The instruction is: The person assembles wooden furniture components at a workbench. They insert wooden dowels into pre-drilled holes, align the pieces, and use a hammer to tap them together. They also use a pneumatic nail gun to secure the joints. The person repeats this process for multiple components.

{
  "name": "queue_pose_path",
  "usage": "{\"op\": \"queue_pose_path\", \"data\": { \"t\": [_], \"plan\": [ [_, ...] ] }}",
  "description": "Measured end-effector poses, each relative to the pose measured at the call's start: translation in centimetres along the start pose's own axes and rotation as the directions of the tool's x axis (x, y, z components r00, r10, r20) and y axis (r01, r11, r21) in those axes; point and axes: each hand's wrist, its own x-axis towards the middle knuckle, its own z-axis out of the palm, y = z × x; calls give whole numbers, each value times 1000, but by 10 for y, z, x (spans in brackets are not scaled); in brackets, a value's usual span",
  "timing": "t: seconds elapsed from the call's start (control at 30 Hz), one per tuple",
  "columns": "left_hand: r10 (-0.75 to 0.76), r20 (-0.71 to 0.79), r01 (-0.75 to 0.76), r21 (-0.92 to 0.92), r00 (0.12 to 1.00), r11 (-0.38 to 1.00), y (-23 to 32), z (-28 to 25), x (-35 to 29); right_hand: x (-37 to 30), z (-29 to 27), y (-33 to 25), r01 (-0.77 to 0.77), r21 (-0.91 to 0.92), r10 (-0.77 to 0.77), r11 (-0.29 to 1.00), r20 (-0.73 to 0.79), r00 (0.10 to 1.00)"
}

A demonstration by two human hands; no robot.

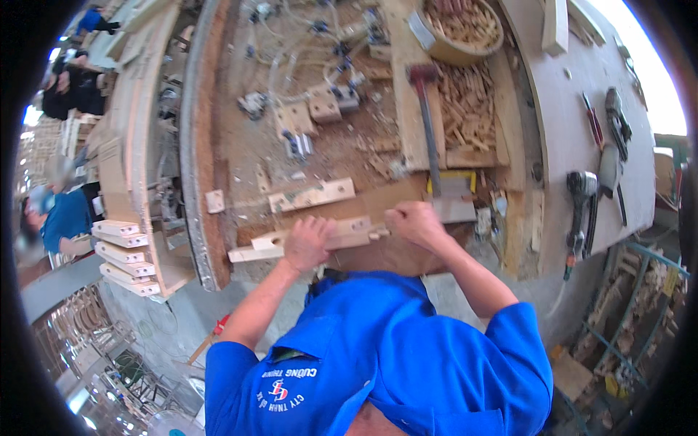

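My left hand is closed over a pale wooden bar, pressing it down at the bench's near edge. A small wooden peg sticks out of the bar's right end. Just beyond that end is my right hand, its fingers curled into a fist; whatever they hold, if anything, is hidden. Another wooden strip pokes out to the left from under my left hand. Behind the bar lies a separate wooden bar with holes.
A hammer leans beside a wooden bin of small pegs, below a peg-filled bucket. Clear hoses and a clamp fixture occupy the back. Power tools lie right; stacked bars left. A co-worker is far left.
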Motion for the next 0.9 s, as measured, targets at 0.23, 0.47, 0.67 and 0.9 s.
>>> {"op": "queue_pose_path", "data": {
  "t": [0.23, 0.47, 0.67, 0.9],
  "plan": [
    [59, 12, -59, 34, 998, 998, -19, -29, -13, 97, -117, 5, -101, -304, -71, 947, -505, 860],
    [18, -87, -11, 77, 996, 997, -22, -32, -36, 133, -109, -32, -75, 45, 84, 996, -252, 964],
    [25, -117, -15, 81, 993, 997, -23, -34, -45, 47, -67, -41, 185, 760, -38, 622, -207, 978],
    [60, -144, -49, 82, 988, 995, -24, -23, -40, -95, -18, -57, 217, 875, 148, 434, -306, 940]
  ]
}}
